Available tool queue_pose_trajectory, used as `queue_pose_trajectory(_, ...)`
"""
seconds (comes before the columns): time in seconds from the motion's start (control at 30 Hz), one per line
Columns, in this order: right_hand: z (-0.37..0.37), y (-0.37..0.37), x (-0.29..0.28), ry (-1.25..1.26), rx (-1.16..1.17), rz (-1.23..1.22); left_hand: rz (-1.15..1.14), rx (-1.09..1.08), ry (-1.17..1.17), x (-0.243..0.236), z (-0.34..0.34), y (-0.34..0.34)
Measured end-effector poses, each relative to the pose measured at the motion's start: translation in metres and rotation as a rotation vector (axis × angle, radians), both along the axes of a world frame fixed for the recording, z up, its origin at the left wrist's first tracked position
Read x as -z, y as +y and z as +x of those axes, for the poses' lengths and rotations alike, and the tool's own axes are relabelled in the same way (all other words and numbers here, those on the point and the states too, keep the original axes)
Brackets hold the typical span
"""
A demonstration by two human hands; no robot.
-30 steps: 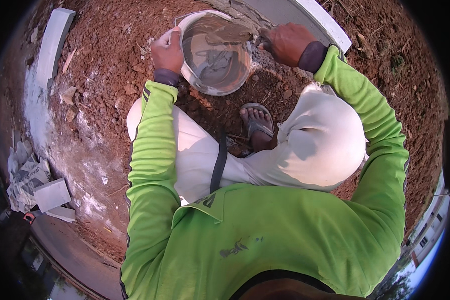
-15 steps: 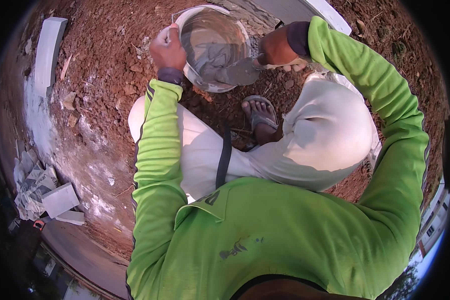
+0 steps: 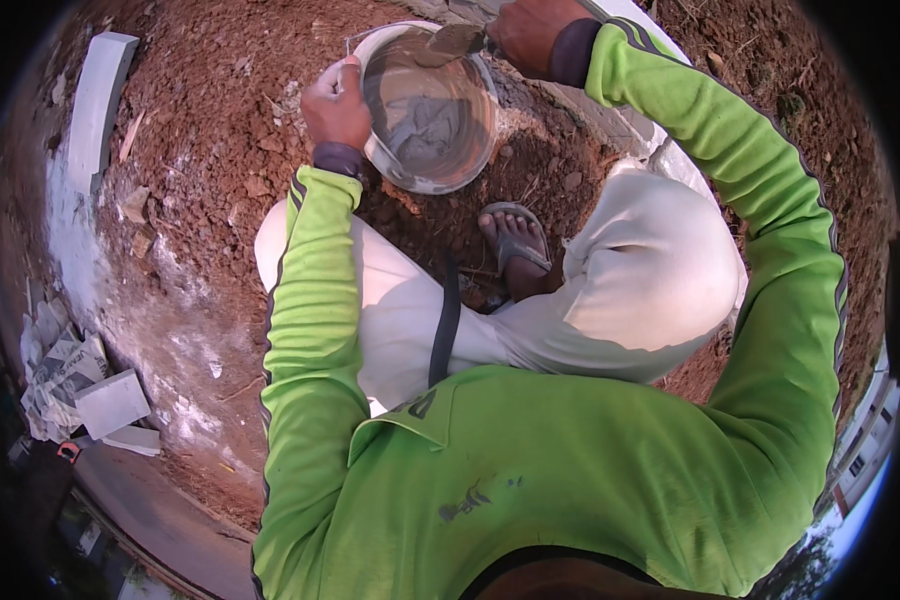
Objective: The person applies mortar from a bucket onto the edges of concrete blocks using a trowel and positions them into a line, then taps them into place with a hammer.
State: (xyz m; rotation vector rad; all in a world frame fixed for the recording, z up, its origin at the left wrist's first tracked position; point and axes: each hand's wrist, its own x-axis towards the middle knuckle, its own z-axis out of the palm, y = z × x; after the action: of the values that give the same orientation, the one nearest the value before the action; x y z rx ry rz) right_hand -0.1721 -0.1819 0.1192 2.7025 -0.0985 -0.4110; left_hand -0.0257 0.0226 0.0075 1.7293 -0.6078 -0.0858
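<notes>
A white bucket (image 3: pixel 382 150) stands tilted on the soil before me, its inside smeared with grey mortar. Wet mortar (image 3: pixel 427 130) lies at its bottom. My left hand (image 3: pixel 336 108) is closed on the bucket's left rim, thumb up along the edge, near the wire handle. At the far right side of the bucket, my right hand (image 3: pixel 538 32) grips a trowel (image 3: pixel 450 45). The trowel's mortar-coated blade lies over the far rim, above the bucket's opening. Its handle is mostly hidden in my fist.
Beyond the bucket, a pale kerb (image 3: pixel 642 125) runs along the right. A long concrete block (image 3: pixel 100 105) lies on the red soil at left. Lower left are torn paper bags (image 3: pixel 65 365) and a pale block (image 3: pixel 113 403). My sandalled foot (image 3: pixel 516 240) is just this side of the bucket.
My right hand has moved up and away with the trowel, lifting the blade from the mortar to the bucket's far rim. My left hand keeps its hold on the rim.
</notes>
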Motion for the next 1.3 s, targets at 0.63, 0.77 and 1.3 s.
queue_pose_trajectory(0.63, -0.007, 0.040, 0.022, 0.768, 0.134, 0.577, 0.057, 0.153, -0.103, 0.012, 0.007, 0.019)
queue_pose_trajectory(0.77, -0.027, 0.046, 0.016, 0.664, 0.629, 1.250, 0.039, 0.138, 0.018, 0.011, 0.007, 0.019)
queue_pose_trajectory(1.3, -0.005, 0.032, -0.032, -0.150, 0.085, 0.541, -0.035, 0.179, 0.452, 0.012, 0.033, 0.028)
